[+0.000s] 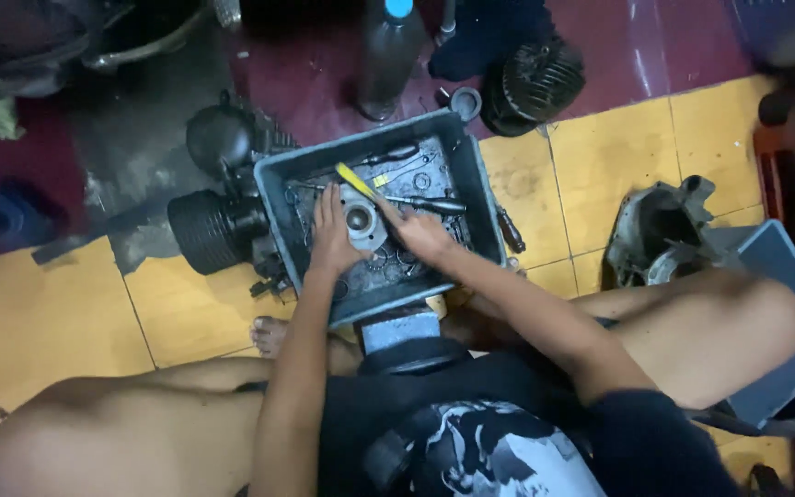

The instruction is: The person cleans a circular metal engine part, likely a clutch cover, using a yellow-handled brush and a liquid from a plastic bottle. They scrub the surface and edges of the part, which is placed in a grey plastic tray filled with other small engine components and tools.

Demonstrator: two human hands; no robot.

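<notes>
A grey plastic tray (pixel 485 189) stands on the floor in front of me, filled with small metal parts and tools. In its middle lies a round metal engine part (pixel 361 222) with a centre hole. My left hand (pixel 330 235) rests flat on the left side of this part. My right hand (pixel 419 232) grips its right side. A yellow-handled tool (pixel 355 179) and a dark-handled screwdriver (pixel 430 204) lie in the tray just beyond my hands. Gears and rings lie around the part.
A finned black cylinder (pixel 204 230) sits left of the tray, another finned part (pixel 535 83) and a dark bottle (pixel 386 60) behind it. A grey engine casing (pixel 660 230) stands right, next to a second grey tray (pixel 789 285). My bare knees frame the tray.
</notes>
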